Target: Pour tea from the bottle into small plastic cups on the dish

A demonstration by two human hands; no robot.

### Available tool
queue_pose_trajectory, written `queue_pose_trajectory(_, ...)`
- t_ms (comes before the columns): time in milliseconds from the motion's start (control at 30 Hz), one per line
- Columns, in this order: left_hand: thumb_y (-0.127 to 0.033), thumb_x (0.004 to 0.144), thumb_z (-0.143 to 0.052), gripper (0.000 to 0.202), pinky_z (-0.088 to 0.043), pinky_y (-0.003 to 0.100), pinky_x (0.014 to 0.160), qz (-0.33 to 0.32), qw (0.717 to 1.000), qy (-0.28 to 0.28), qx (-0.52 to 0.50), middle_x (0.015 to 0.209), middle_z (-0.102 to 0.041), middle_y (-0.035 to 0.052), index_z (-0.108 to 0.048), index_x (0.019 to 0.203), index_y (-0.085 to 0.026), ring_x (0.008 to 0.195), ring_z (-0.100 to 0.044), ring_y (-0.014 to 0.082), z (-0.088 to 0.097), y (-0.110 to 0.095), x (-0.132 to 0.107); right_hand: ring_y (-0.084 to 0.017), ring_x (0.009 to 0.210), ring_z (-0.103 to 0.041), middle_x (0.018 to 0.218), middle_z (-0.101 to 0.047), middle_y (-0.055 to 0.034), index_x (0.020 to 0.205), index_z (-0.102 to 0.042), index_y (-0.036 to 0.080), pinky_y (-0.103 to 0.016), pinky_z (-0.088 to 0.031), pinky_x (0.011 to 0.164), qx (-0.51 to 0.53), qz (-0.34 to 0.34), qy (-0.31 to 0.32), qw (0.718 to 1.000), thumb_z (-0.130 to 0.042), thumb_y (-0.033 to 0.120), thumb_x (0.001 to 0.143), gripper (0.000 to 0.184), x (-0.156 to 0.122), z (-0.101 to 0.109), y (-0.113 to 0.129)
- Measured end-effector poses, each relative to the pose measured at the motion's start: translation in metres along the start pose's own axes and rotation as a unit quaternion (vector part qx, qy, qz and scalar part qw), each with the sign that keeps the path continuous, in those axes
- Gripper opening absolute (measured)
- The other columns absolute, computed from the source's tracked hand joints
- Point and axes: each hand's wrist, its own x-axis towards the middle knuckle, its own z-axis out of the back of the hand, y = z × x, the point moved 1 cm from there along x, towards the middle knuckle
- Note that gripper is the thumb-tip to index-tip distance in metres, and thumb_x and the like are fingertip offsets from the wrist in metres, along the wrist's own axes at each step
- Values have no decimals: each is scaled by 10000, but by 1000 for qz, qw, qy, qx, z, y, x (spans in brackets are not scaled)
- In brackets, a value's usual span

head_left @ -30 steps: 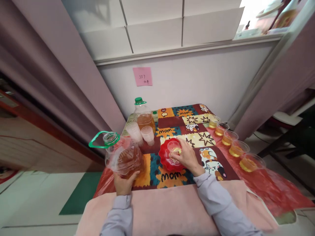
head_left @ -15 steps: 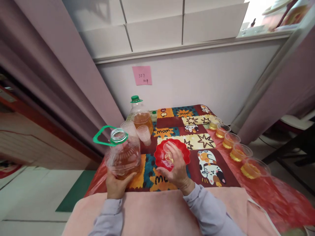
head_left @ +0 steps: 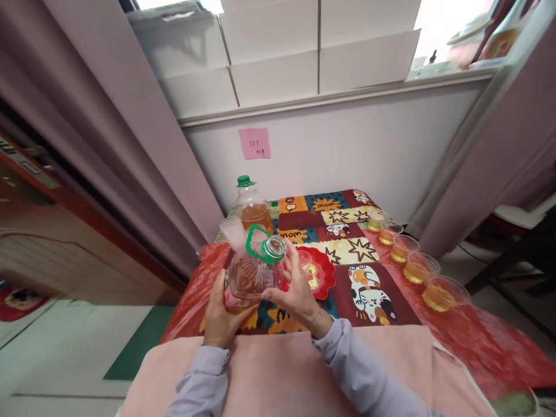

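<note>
A clear plastic jug (head_left: 249, 275) with an uncapped mouth and a green handle ring is held tilted to the right above the table. Amber liquid shows inside it. My left hand (head_left: 219, 315) grips its lower left side. My right hand (head_left: 299, 292) is closed around the jug's right side below the neck, its fingertips partly hidden behind it. Just beyond my right hand lies a red scalloped dish (head_left: 326, 278) with a gold print; what seems to be a clear cup stands in it, partly covered by the hand.
A second jug (head_left: 255, 214) with a green cap stands at the back left, near stacked clear cups (head_left: 232, 231). Several cups of yellow liquid (head_left: 420, 267) line the right side. Patterned mats (head_left: 371, 295) cover the table middle, a pink cloth (head_left: 286, 376) its front.
The jug has moved right and tilted, carried by my left hand. My right hand has left the dish and come onto the jug's right side. The view has shifted slightly.
</note>
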Motion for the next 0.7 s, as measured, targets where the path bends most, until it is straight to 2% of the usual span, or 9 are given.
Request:
queue_pose_trajectory(100, -594, 688, -934, 1058, -462, 611, 1223, -40, 999, 13, -7, 1586, -577, 224, -488, 1572, -221, 1470, -561, 429, 1, -3, 5, -394, 1476, -560, 1593, -563, -188, 1672, -333, 242, -576, -500, 1198, 21, 11, -32, 999, -948, 670, 676, 1247, 6, -5, 4)
queue_pose_trajectory(167, -587, 643, -962, 1063, -419, 630, 1250, -47, 997, 46, -28, 1599, -565, 216, -527, 1544, -229, 1500, -520, 447, 3, -7, 7, -372, 1369, -652, 1449, -686, -155, 1613, -433, 243, -554, -536, 1156, 4, -5, -54, 999, -933, 635, 712, 1102, 7, -1, 0)
queue_pose_trajectory(233, -606, 555, -996, 1126, -368, 629, 1281, -17, 993, 73, -86, 1628, -538, 204, -558, 1525, -238, 1535, -470, 460, 5, -9, 7, -356, 1303, -696, 1373, -735, -137, 1557, -499, 240, -540, -556, 1128, -7, -19, -69, 997, -903, 619, 752, 978, 7, 6, -4)
queue_pose_trajectory(300, -650, 588, -964, 1105, -323, 586, 1310, 59, 981, 29, -181, 1665, -499, 185, -555, 1534, -250, 1571, -426, 430, 4, -8, 8, -352, 1301, -698, 1377, -738, -136, 1523, -533, 239, -537, -552, 1133, -10, -18, -79, 997, -880, 609, 778, 901, 7, 12, -8)
queue_pose_trajectory(333, -647, 666, -925, 1018, -313, 546, 1319, 122, 963, -26, -238, 1674, -491, 167, -556, 1532, -259, 1581, -422, 394, 3, -6, 9, -352, 1315, -690, 1390, -734, -137, 1514, -542, 240, -539, -543, 1145, -9, -13, -82, 996, -871, 604, 789, 876, 6, 14, -9)
queue_pose_trajectory(400, -607, 865, -779, 731, -332, 474, 1311, 263, 892, -145, -337, 1643, -530, 141, -592, 1477, -255, 1562, -463, 318, -3, 3, 10, -350, 1343, -674, 1412, -727, -137, 1509, -549, 240, -544, -523, 1172, -1, 1, -82, 997, -845, 598, 821, 830, 5, 17, -10)
queue_pose_trajectory(467, -549, 987, -616, 488, -409, 474, 1265, 373, 813, -191, -404, 1512, -645, 153, -670, 1329, -204, 1479, -561, 299, -14, 14, 12, -338, 1359, -666, 1437, -717, -135, 1515, -545, 235, -544, -499, 1201, 16, 18, -71, 997, -783, 594, 889, 760, 4, 17, -10)
queue_pose_trajectory(567, -428, 990, -562, 375, -533, 538, 1154, 436, 761, -130, -463, 1260, -775, 179, -743, 1150, -140, 1332, -678, 344, -30, 24, 14, -320, 1393, -646, 1478, -697, -126, 1518, -553, 233, -532, -476, 1227, 36, 36, -54, 997, -693, 594, 965, 675, 3, 17, -12)
queue_pose_trajectory(700, -405, 918, -676, 350, -589, 478, 1105, 447, 724, -52, -523, 1162, -823, 118, -792, 1145, -165, 1282, -709, 341, -41, 25, 13, -327, 1430, -613, 1470, -703, -115, 1480, -606, 250, -509, -507, 1197, 8, 29, -68, 997, -705, 657, 940, 683, 3, 19, -15)
